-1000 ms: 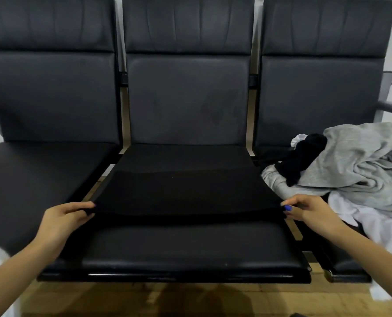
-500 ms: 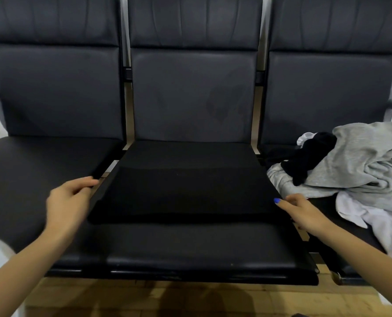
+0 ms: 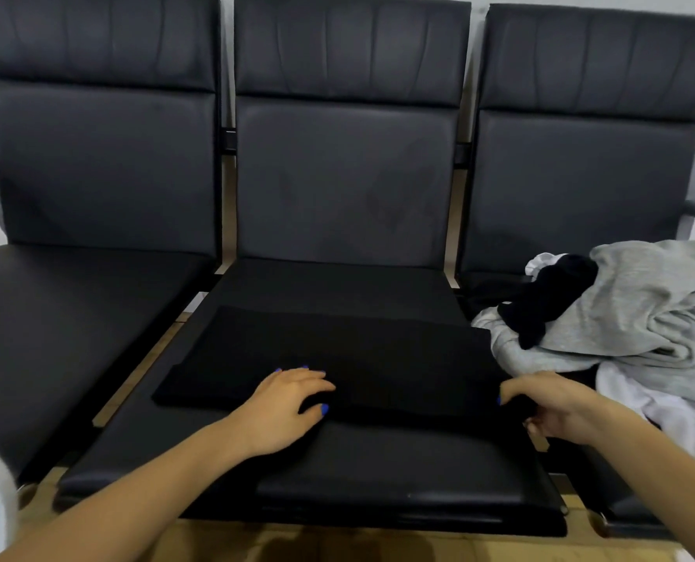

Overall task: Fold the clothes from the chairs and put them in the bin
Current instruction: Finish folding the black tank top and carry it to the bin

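One folded black garment (image 3: 337, 354) lies flat on the middle chair seat (image 3: 398, 472). Left hand (image 3: 285, 407) rests on its near edge, fingers spread and nearly straight, thumb over the front fold. Right hand (image 3: 548, 403) pinches the garment's near right corner, fingers curled round it. Unfolded pile on the right chair: grey sweatshirt (image 3: 654, 310), black item (image 3: 548, 298), white cloth (image 3: 670, 407).

Head camera looks down, close over middle chair (image 3: 337, 480).
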`<state>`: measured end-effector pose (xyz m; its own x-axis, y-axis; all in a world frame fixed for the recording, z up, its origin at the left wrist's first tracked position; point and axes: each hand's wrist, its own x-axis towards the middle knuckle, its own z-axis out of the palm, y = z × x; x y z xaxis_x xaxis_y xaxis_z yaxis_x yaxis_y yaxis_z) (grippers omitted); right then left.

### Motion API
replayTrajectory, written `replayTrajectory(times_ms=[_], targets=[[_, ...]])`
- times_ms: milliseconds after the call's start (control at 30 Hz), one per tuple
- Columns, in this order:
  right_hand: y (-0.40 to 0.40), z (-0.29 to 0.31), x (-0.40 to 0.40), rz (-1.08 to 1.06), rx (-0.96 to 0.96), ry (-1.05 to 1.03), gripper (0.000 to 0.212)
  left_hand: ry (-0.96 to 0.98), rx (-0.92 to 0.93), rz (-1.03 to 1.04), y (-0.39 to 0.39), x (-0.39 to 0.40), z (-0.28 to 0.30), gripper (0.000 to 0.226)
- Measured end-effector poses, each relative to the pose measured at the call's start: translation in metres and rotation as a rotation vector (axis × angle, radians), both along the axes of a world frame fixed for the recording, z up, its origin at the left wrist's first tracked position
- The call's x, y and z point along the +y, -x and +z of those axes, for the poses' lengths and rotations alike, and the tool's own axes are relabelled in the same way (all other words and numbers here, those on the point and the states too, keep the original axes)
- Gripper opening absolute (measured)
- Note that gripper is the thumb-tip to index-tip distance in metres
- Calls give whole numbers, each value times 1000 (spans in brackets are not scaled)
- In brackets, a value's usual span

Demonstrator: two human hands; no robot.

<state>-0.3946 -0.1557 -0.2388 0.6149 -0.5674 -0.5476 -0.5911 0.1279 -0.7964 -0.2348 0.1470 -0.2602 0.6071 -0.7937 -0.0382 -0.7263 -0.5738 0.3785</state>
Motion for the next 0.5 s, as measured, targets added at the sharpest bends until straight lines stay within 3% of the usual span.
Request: replayTrajectory(times_ms=[67,167,233,367,500], targets=[[7,7,-4,-59,-152,-164,18,2,-6,-22,6,-1,1,41],[19,18,-17,-148,-392,-413,55,-11,48,-67,19,-6,9,39],[27,26,-24,-168,-497,-481,66,-77,99,-168,30,-10,13,40],[35,42,-36,-223,-571,-435,61,-48,288,-306,50,-14,20,37],[32,63,-21,-164,-658,-362,46,181,643,-189,53,-9,25,27]])
